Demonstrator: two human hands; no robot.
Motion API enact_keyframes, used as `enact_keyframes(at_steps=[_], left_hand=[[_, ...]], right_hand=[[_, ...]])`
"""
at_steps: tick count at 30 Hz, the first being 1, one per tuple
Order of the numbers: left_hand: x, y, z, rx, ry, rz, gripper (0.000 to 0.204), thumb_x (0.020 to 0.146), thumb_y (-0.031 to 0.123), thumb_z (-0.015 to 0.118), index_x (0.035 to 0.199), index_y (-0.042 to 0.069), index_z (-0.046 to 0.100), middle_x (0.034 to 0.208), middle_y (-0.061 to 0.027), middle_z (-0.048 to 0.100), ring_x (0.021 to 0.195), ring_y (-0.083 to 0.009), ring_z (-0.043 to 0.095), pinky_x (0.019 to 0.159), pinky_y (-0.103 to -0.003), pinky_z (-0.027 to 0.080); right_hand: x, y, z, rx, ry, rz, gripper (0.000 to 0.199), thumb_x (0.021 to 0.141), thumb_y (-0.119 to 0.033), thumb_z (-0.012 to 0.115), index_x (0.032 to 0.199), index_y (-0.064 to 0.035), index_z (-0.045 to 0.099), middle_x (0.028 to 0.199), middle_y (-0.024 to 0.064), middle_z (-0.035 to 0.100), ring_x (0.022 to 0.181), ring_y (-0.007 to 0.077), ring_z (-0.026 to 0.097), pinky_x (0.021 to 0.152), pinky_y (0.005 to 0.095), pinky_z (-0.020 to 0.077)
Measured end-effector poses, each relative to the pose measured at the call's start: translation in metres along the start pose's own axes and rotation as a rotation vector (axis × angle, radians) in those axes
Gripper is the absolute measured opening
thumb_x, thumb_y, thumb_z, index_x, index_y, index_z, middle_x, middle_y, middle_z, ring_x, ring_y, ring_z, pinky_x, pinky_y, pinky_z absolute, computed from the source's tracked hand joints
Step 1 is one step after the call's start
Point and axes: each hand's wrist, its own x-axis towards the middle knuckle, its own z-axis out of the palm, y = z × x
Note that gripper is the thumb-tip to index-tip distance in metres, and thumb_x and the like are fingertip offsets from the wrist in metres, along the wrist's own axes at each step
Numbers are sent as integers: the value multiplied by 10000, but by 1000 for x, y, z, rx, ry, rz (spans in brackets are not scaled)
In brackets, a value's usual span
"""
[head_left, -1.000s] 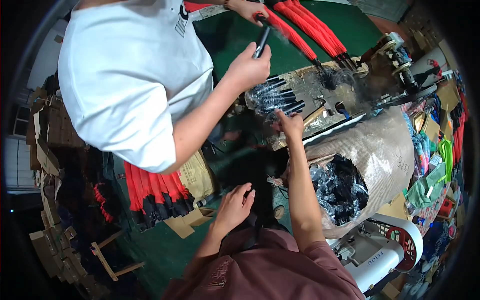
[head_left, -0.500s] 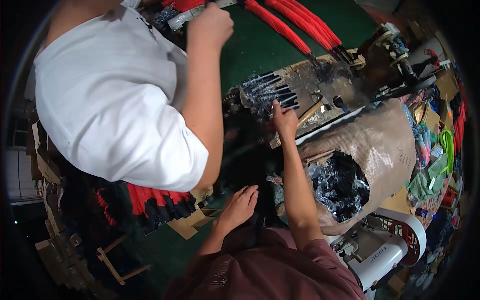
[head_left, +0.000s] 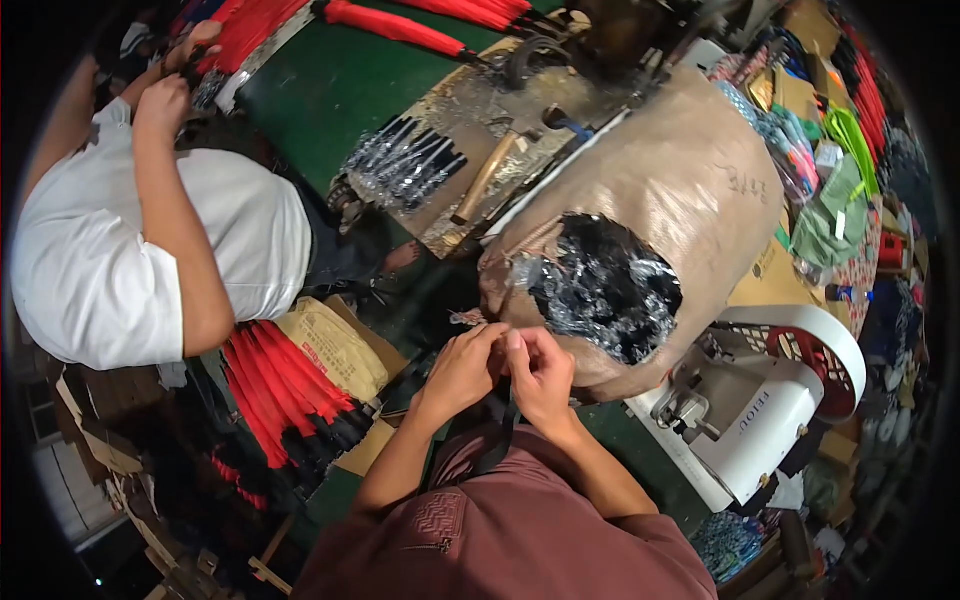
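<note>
My left hand (head_left: 462, 368) and my right hand (head_left: 542, 372) are together in front of my chest, fingertips touching. They pinch a small dark piece (head_left: 500, 342) between them; a dark strip hangs down from it. Just beyond my hands stands a big brown sack (head_left: 650, 190) with a torn hole showing shiny black plastic-wrapped items (head_left: 600, 285). A batch of black wrapped sticks (head_left: 400, 165) lies farther off on a worn board.
A person in a white shirt (head_left: 130, 260) works at left with hands raised at red bundles (head_left: 240, 30). More red-and-black bundles (head_left: 285, 390) lie in a carton below. A wooden-handled hammer (head_left: 490, 170) rests on the board. A white machine (head_left: 760, 410) stands at right.
My right hand has pulled back from the board to my chest and my left hand has come up to meet it. The white-shirted person has shifted left.
</note>
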Motion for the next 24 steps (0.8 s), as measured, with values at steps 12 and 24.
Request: enact_keyframes(at_steps=[12,24], left_hand=[[144,33,130,-173,194,202,176,993,77,596,1084,-47,679,897,-187,730,797,-320,713,727,-386,558],[227,26,179,-120,322,-281,344,835,263,747,943,-62,723,817,-224,747,815,-354,751,755,-437,565]], right_hand=[[-63,1,-108,84,261,126,197,1051,-148,633,935,7,667,651,-2,633,574,41,578,531,219,454],[-103,13,-152,72,273,52,238,1078,-212,607,964,-14,676,678,-8,634,559,29,534,497,206,404]])
